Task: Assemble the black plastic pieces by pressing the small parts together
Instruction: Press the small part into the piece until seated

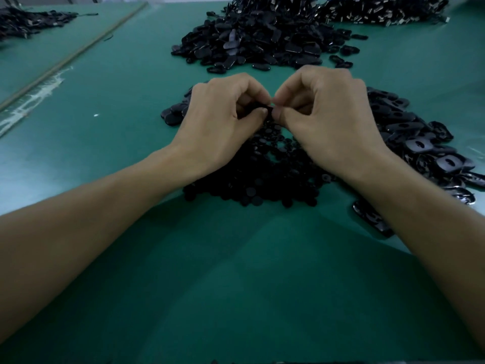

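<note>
My left hand [223, 114] and my right hand [325, 111] meet fingertip to fingertip above the green table [236, 271]. Between thumbs and forefingers both pinch a small black plastic piece [268, 109], mostly hidden by the fingers. Directly under the hands lies a heap of small round black discs [257, 179]. To the right spreads a pile of flat oval black shells with slots [420, 143]. A few oval pieces [173, 114] lie just left of my left hand.
A large mound of oval black parts [257, 35] sits at the back centre. Another heap of shiny small parts [385, 9] is at the back right, and a dark pile [29, 19] at the far left. A thin rod [76, 53] runs diagonally across the left.
</note>
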`<state>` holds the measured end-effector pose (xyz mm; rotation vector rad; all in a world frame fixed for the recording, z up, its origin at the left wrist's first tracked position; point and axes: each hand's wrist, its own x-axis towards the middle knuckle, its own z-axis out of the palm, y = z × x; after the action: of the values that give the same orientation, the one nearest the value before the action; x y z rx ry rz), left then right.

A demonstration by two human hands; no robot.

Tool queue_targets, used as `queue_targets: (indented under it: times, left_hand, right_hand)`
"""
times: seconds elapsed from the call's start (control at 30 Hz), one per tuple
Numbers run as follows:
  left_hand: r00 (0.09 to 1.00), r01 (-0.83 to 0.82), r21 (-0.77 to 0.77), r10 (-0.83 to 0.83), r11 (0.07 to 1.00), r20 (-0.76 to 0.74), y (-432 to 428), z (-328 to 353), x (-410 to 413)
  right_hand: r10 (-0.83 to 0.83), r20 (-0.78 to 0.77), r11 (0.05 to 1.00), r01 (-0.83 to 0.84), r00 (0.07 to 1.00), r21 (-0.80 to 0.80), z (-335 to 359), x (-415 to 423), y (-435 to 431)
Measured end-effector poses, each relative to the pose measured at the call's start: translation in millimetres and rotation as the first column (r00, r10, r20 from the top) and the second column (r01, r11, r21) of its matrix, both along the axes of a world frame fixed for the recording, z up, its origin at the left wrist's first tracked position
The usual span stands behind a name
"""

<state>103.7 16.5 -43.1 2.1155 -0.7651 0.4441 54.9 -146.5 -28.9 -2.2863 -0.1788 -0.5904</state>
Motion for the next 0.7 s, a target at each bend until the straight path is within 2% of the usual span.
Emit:
queue_targets:
  times: [0.1,0.23,0.43,0.7]
  left_hand:
    - [0.99,0.077,-0.093,-0.088,0.993,-0.114,-1.2,0.0,1.5]
    - [0.958,0.128,-0.181,-0.169,0.975,-0.23,-0.7,1.4,3.1]
    - [0.907,0.122,-0.292,-0.226,0.949,-0.355,1.3,2.1,6.5]
    - [0.883,0.131,-0.272,-0.237,0.953,-0.406,2.0,2.1,6.9]
  right_hand:
    - [-0.012,0.008,0.999,0.012,1.0,-0.047,-1.3,2.8,-6.5]
    - [0.084,-0.089,0.996,-0.079,0.992,0.051,-1.9,5.8,-14.6]
    - [0.119,-0.107,0.984,-0.102,0.987,0.149,-4.5,7.7,-19.6]
    - [0.062,-0.147,0.994,-0.049,0.987,0.094,-1.4,7.6,-19.4]
